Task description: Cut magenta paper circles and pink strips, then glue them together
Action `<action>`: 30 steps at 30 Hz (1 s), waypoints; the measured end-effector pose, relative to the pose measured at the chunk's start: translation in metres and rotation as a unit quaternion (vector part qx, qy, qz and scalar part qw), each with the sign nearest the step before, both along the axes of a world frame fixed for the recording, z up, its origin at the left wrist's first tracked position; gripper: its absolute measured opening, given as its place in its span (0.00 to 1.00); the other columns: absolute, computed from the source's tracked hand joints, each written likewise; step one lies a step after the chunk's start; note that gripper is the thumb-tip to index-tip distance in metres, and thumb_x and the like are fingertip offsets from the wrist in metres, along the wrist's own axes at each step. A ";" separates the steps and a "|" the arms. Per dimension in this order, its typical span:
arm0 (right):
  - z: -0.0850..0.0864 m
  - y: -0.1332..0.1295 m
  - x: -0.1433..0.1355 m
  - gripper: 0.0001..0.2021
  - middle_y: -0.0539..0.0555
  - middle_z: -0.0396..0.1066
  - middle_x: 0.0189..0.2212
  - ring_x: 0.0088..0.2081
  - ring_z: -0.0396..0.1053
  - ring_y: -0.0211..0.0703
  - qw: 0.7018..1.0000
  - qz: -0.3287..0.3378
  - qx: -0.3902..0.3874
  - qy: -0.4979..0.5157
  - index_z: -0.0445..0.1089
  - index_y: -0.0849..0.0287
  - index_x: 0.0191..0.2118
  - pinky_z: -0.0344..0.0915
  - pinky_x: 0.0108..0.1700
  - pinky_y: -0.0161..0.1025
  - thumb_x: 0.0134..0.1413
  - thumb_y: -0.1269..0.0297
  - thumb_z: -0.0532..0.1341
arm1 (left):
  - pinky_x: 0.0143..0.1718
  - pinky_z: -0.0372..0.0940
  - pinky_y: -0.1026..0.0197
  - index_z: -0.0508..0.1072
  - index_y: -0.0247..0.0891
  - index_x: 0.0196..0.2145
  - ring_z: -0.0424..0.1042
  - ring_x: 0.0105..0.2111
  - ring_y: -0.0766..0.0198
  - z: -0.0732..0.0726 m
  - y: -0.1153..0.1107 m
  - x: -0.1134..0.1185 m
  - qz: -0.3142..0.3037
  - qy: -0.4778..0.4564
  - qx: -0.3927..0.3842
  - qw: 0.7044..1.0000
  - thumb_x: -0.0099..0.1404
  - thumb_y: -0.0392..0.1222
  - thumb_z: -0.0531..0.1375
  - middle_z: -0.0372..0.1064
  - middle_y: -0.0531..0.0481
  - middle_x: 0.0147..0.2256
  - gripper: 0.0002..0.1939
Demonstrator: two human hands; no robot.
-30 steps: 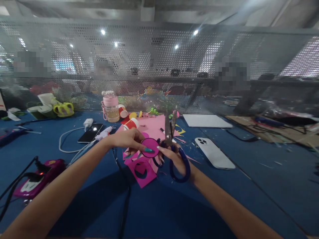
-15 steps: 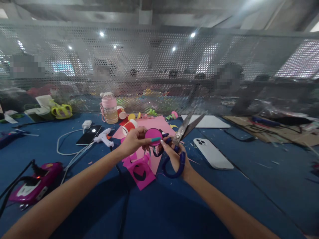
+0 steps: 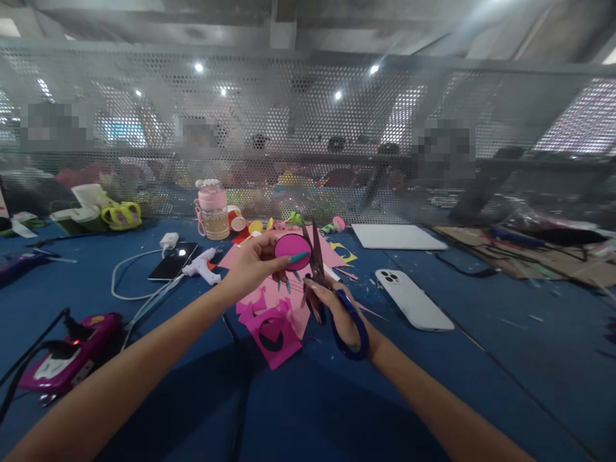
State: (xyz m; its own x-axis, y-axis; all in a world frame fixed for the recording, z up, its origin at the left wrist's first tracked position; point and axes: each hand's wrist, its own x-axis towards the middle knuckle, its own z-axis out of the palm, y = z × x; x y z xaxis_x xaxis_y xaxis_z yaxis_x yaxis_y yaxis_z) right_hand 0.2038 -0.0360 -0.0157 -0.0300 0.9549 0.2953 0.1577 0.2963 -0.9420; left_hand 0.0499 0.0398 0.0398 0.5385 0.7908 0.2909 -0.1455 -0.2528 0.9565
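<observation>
Head view, magenta disc (image 3: 291, 249), bottle (image 3: 213, 204) holding yellowish liquid (image 3: 216, 227)

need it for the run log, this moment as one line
left hand: holds magenta disc | right hand: holds scissors, blades parted, beside disc | phone: on table

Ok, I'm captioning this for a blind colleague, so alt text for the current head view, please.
Left hand holds a magenta disc; right hand holds open scissors beside it, above pink paper on a blue table.
</observation>
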 end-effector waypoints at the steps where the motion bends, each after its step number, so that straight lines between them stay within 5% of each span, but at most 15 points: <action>1: 0.001 0.000 0.000 0.19 0.43 0.55 0.13 0.16 0.55 0.34 1.000 -0.001 0.002 -0.005 0.60 0.57 0.23 0.52 0.21 0.35 0.57 0.48 0.53 | 0.13 0.60 0.70 0.65 0.35 0.27 0.67 0.13 0.72 -0.001 0.000 0.000 0.001 0.002 0.000 1.000 0.47 0.40 0.67 0.67 0.58 0.16 0.14; 30: 0.010 -0.002 0.006 0.16 0.43 0.55 0.15 0.18 0.56 0.36 0.991 -0.037 0.031 -0.128 0.56 0.55 0.24 0.53 0.24 0.36 0.57 0.52 0.52 | 0.12 0.60 0.72 0.65 0.34 0.26 0.66 0.12 0.72 0.002 0.002 -0.003 -0.021 0.008 0.002 1.000 0.47 0.39 0.67 0.67 0.57 0.15 0.13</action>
